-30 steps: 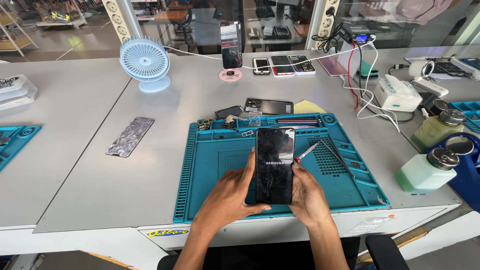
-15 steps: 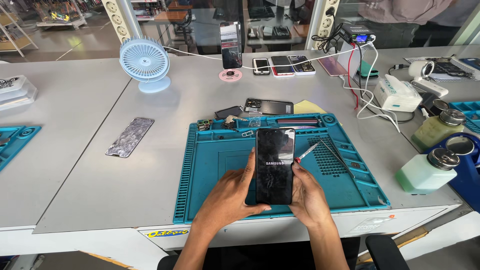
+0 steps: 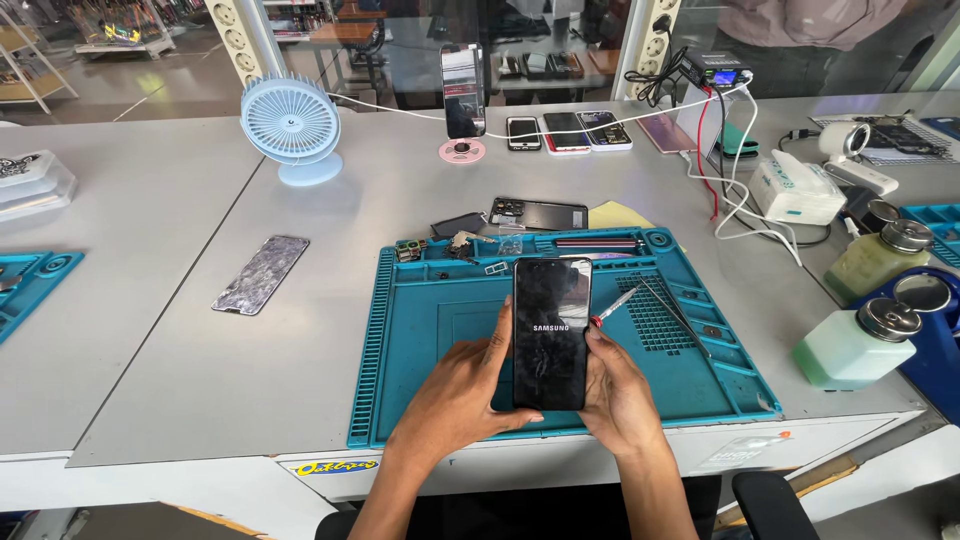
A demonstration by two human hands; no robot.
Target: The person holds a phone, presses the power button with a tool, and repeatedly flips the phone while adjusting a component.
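Item one: black smartphone (image 3: 550, 333), held upright by us over the teal work mat (image 3: 430, 330), lower centre of the frame; screen lit with a small white logo, glass showing cracks in its lower half.

Our left hand (image 3: 462, 392): closed around the phone's left edge and lower corner, thumb laid along the side.

Our right hand (image 3: 618, 392): clamped on the phone's right edge, thumb on the rim; a red-handled screwdriver (image 3: 613, 307) pokes out just above this hand, whether gripped or lying on the mat we cannot tell.

On the mat, right of centre: tweezers (image 3: 680, 315), lying slantwise. Along the mat's top tray: small parts and a dark strip.

Just above the mat: an opened phone back (image 3: 538, 213) and a yellow card (image 3: 618, 214).

Left of centre: a shattered screen panel (image 3: 261, 274) flat on the grey table (image 3: 150, 350).

Upper left: pale blue desk fan (image 3: 291, 124).

Upper centre: a phone on a pink stand (image 3: 462, 92), with a row of phones (image 3: 567, 131) beside it.

Right edge: two pump-top liquid bottles (image 3: 860, 340), a white box (image 3: 796, 190), trailing white cables
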